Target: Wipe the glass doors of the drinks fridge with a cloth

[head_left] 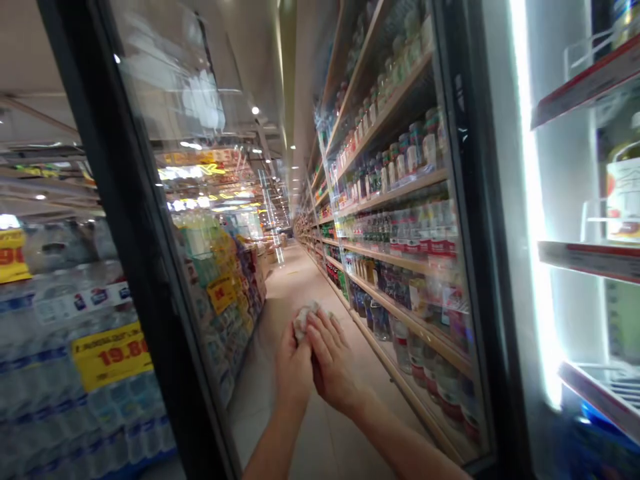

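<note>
My left hand [291, 367] and my right hand [331, 357] are together at the lower middle of the head view. Between them is a crumpled whitish cloth [303, 319], bunched up at the fingertips. My left hand is closed on it, with its fingers mostly hidden. The fingers of my right hand are bent over the cloth and press it from the right side. Both hands are in front of the glass pane [280, 393] of a black-framed cooler door [135, 220]. I cannot tell whether the cloth touches the glass.
On the right is the lit cooler interior, with a shelf edge [590, 260] and a bottle [625, 187]. Through or on the glass show shelves of bottles [400, 160] and a long aisle floor [293, 273]. Packs of bottled water [100, 427] with a yellow price sign [113, 353] stand left.
</note>
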A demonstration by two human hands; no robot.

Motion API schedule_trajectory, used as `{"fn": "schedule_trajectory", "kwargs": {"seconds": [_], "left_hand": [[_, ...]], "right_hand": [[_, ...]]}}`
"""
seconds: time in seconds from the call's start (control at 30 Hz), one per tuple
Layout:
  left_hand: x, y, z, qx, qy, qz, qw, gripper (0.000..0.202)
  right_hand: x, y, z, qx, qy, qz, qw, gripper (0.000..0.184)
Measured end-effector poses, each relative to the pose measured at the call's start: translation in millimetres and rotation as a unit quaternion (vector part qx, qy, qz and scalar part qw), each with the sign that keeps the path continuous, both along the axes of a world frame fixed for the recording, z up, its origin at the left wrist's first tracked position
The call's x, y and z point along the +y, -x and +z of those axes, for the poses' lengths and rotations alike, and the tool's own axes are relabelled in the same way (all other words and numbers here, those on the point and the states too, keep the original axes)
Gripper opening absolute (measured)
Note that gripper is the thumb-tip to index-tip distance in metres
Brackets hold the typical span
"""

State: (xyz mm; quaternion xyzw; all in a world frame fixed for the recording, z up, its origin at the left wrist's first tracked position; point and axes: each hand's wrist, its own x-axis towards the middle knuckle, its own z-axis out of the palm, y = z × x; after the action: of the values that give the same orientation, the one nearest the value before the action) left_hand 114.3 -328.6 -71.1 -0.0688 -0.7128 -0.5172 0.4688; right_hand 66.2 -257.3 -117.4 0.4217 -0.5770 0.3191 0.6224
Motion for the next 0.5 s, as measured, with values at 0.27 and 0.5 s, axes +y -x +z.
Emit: {"fn": "schedule_trajectory", "kwargs": {"seconds": [0.27,0.5], "left_hand": [[-46.3,-7.5,-3.1,0.041,0.368,0.344,0.863,0.058],[-43.6,11.5,-44.7,0.080,0.403,0.412,0.813,0.071]], "right_hand": [[10.0,44.3,17.7,0.033,-0.050,-0.117,0.991,0.047],[75.8,65.9,1.7,-0.092,0.234,-0.213,0.944,0.060]]}}
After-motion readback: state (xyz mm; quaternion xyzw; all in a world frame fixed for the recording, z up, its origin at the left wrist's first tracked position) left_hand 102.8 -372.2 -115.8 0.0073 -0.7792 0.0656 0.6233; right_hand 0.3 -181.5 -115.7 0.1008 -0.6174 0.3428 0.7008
